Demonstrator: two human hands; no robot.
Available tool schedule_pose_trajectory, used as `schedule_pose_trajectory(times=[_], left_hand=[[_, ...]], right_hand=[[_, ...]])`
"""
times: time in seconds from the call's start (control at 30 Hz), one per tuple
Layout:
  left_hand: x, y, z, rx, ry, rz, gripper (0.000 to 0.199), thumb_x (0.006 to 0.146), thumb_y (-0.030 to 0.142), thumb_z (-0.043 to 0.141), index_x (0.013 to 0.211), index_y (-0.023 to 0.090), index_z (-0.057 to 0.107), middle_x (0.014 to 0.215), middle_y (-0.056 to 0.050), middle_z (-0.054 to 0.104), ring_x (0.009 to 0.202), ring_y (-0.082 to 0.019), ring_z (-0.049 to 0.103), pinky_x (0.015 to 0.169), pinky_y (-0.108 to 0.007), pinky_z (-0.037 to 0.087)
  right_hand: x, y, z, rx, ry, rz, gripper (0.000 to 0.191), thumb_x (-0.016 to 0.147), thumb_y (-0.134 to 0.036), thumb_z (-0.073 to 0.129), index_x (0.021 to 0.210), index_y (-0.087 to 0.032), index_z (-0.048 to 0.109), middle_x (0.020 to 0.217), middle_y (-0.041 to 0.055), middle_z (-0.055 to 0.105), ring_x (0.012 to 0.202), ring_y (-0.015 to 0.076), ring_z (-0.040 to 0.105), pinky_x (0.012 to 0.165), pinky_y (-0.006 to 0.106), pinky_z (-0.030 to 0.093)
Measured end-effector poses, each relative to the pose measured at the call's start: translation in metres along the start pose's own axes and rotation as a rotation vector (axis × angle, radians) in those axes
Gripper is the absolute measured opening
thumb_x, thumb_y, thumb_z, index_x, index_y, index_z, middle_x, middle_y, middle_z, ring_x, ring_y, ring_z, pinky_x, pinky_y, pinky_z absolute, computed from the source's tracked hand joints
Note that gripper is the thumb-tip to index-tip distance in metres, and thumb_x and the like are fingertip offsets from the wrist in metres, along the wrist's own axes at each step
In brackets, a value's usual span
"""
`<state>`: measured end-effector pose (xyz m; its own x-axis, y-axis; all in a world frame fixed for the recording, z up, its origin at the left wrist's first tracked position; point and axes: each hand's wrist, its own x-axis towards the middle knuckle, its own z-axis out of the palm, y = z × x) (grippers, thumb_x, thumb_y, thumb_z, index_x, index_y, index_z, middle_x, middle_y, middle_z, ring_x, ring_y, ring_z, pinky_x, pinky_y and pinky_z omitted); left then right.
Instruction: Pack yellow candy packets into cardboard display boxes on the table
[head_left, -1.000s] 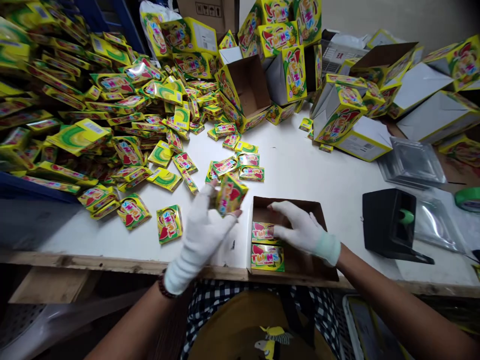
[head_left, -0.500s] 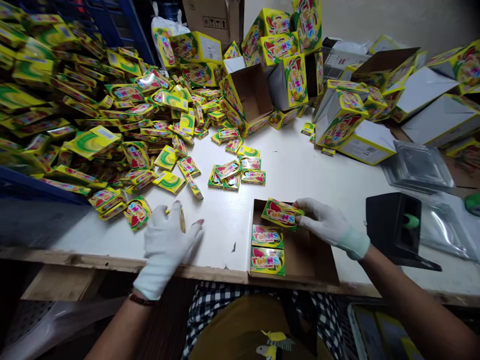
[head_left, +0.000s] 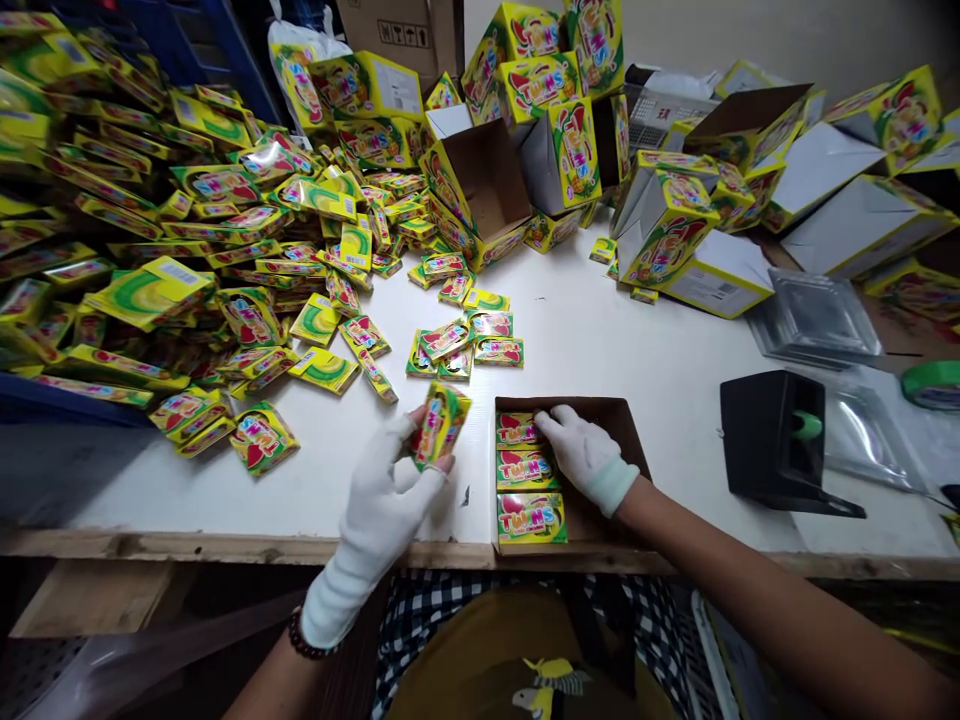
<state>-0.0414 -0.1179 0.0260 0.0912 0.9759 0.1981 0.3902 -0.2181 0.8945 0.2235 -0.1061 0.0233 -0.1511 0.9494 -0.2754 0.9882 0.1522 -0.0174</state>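
Observation:
Gloved in white, my left hand [head_left: 394,490] holds a small yellow-green candy box [head_left: 441,425] upright between thumb and fingers, above the white table. An open brown carton [head_left: 634,440] lies at the table's front edge. Three small boxes marked TWINS stand in a column along its left side: a front one [head_left: 531,518], a middle one [head_left: 523,468] and a back one [head_left: 517,430]. My right hand [head_left: 585,455], also gloved, is inside the carton with its fingertips on the right end of the back box.
A large heap of small boxes [head_left: 247,230] fills the left. Several loose ones [head_left: 450,340] lie mid-table. Bigger yellow display boxes [head_left: 540,85] are stacked behind. A black tape dispenser [head_left: 772,440] and clear plastic trays [head_left: 814,310] stand at the right.
My left hand has lifted a small box and moved right towards the carton. My right hand has lowered its box into the back left of the carton.

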Motion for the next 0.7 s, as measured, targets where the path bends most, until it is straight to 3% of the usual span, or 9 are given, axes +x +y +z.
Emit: schedule_pose_trajectory(times=[0.2,0.27,0.33,0.4,0.6,0.7], left_hand=[[0.011,0.027,0.030,-0.089,-0.061,0.127,0.053,0.082,0.027,0.070,0.133,0.021,0.055,0.127,-0.009,0.060,0.114,-0.023,0.061,0.102,-0.040,0.051],[0.012,0.029,0.034,-0.117,-0.062,0.122,0.054,0.082,0.026,0.070,0.134,0.022,0.055,0.127,-0.009,0.060,0.115,-0.023,0.061,0.103,-0.040,0.051],[0.012,0.030,0.036,-0.141,-0.068,0.100,0.054,0.083,0.026,0.070,0.134,0.022,0.055,0.128,-0.009,0.060,0.115,-0.023,0.060,0.104,-0.041,0.051],[0.010,0.029,0.036,-0.157,-0.078,0.076,0.053,0.083,0.026,0.070,0.134,0.022,0.055,0.130,-0.009,0.060,0.117,-0.024,0.060,0.105,-0.041,0.050],[0.010,0.030,0.039,-0.157,-0.100,0.053,0.054,0.083,0.027,0.069,0.134,0.021,0.053,0.129,-0.009,0.062,0.116,-0.023,0.061,0.106,-0.041,0.049],[0.012,0.036,0.043,-0.139,-0.098,0.073,0.056,0.083,0.028,0.070,0.135,0.020,0.053,0.128,-0.010,0.062,0.116,-0.023,0.061,0.105,-0.041,0.050]], right_hand=[[-0.011,-0.025,0.009,-0.217,-0.097,0.089,0.067,0.092,-0.002,0.026,0.149,-0.034,0.039,0.122,0.0209,0.059,0.094,0.0316,0.066,0.063,0.040,0.054],[-0.014,-0.030,0.014,-0.230,-0.090,0.087,0.070,0.091,-0.002,0.029,0.152,-0.037,0.035,0.132,0.0220,0.055,0.105,0.0352,0.064,0.073,0.049,0.054],[-0.014,-0.035,0.018,-0.204,-0.059,-0.021,0.066,0.093,-0.008,0.035,0.153,-0.035,0.034,0.145,0.0209,0.047,0.124,0.0395,0.054,0.091,0.059,0.048],[-0.014,-0.039,0.019,-0.150,-0.052,-0.128,0.062,0.095,-0.015,0.038,0.154,-0.030,0.033,0.154,0.0193,0.037,0.136,0.0424,0.041,0.103,0.062,0.039],[-0.006,-0.051,0.019,-0.096,-0.146,-0.104,0.063,0.094,-0.024,0.049,0.155,-0.028,0.033,0.163,0.0186,0.020,0.138,0.0460,0.037,0.106,0.063,0.032],[-0.004,-0.053,0.009,-0.121,-0.143,-0.104,0.059,0.094,-0.023,0.048,0.152,-0.024,0.039,0.160,0.0211,0.026,0.138,0.0459,0.036,0.107,0.064,0.029]])
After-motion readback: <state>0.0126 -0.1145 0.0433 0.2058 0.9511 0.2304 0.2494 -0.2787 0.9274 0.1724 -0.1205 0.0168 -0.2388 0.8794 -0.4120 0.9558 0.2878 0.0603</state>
